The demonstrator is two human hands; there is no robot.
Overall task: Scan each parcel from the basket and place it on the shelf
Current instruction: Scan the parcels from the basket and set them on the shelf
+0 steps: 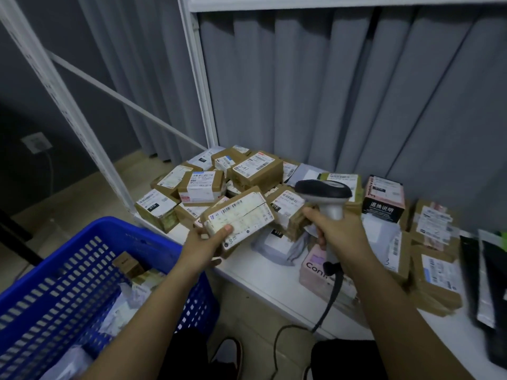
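A person's left hand [210,239] grips a small brown cardboard parcel [238,218] by its near end, thumb pressed on the white shipping label, holding it above the white shelf [255,270]. The right hand [336,229] is wrapped around the handle of a corded barcode scanner [325,194], head tilted toward the label. The parcel looks light and stiff; holding the edges keeps the barcode uncovered. A blue basket [90,259] sits lower left.

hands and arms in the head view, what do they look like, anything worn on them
Both arms are bare up to the frame edge: no sleeves in view. The left hand and right hand wear no gloves, and no rings, watch or wristband show.
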